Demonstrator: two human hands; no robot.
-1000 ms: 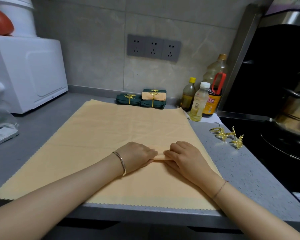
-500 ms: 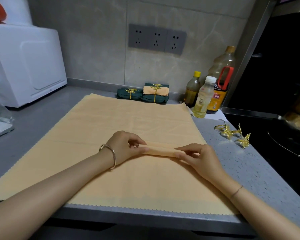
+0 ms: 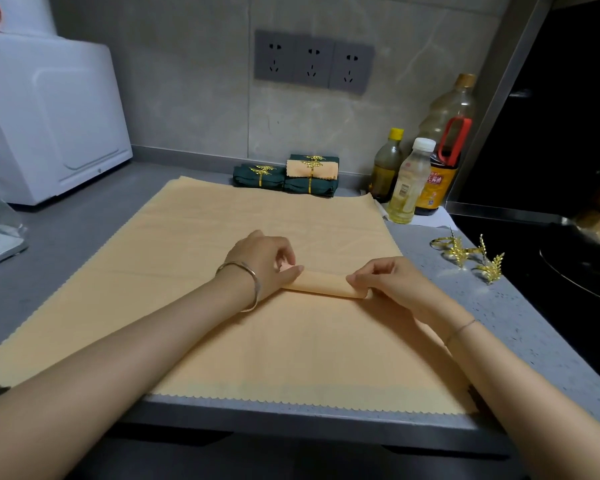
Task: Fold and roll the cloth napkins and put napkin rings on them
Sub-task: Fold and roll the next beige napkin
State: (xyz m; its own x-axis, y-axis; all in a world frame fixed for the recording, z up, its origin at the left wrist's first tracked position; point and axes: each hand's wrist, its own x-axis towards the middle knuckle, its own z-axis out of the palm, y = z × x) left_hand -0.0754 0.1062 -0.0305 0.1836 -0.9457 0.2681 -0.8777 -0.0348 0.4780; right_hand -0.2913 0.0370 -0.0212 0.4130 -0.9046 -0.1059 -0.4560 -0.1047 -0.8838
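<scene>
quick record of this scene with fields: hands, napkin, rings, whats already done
left hand: holds the left end of the peach roll
right hand: pinches the roll's right end
roll: over the spread peach cloth, no ring on it
loose gold rings: on the counter, right of the cloth
finished napkins: ringed, grouped by the wall

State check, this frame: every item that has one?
peach roll, rolled, no ring, held at both ends
left hand, grips the roll's left end
right hand, pinches its right end
large cloth, spread flat
finished napkins, ringed, at the back
gold rings, loose on counter
bottles, capped
</scene>
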